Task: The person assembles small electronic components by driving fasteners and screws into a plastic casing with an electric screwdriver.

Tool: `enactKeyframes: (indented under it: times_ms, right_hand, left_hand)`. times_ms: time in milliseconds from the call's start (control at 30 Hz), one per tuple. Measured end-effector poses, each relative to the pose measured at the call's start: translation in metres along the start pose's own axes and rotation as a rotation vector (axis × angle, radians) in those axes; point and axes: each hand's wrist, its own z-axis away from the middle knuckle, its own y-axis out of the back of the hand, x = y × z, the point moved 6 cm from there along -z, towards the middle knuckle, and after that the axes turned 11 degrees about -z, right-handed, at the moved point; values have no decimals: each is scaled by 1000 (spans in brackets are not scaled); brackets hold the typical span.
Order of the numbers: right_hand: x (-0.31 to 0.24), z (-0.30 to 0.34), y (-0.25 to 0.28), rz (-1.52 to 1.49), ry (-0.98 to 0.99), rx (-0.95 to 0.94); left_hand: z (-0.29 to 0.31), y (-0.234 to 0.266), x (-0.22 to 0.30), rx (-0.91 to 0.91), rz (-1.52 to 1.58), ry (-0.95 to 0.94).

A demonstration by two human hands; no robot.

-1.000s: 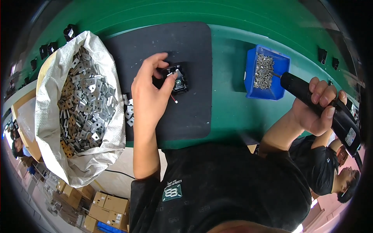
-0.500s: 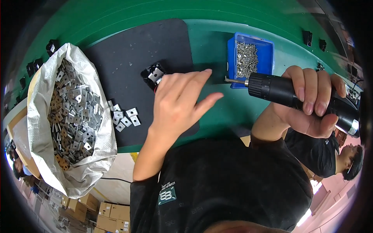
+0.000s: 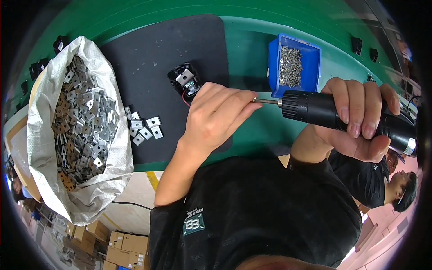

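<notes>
My right hand (image 3: 355,112) is wrapped round a black electric screwdriver (image 3: 308,107), held level with its bit pointing left. At the tip of the metal bit (image 3: 269,101) sits a small shiny screw (image 3: 255,100). The thumb and forefinger of my left hand (image 3: 216,112) are pinched together at that tip, on the screw, which they partly hide. Behind the left hand, a small black housing (image 3: 183,77) lies on the dark mat. A metal plate with a hole, a bit of green circuit board and a red wire show in it.
A white woven sack (image 3: 81,198) full of square metal plates stands at the left. Several loose plates (image 3: 145,132) lie on the black mat (image 3: 148,49). Beyond the screwdriver is a blue bin (image 3: 310,58) of screws. At the right, another person (image 3: 373,180) is nearby.
My left thumb and forefinger, apart before, have closed at the tip of the bit. The screwdriver has shifted slightly left and its bit now reaches my left fingertips.
</notes>
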Motion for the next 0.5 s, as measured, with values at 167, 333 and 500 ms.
enactKeyframes:
  times_ms: [167, 333, 500]
  right_hand:
    - [5, 0, -3, 3, -6, 3]
    - [10, -2, -8, 19, -32, -52]
    - [22, -3, -10, 22, -35, -58]
  left_hand:
    - [2, 5, 0, 25, -8, 4]
    - [2, 12, -3, 71, 22, -17]
    - [3, 24, -5, 10, -118, -41]
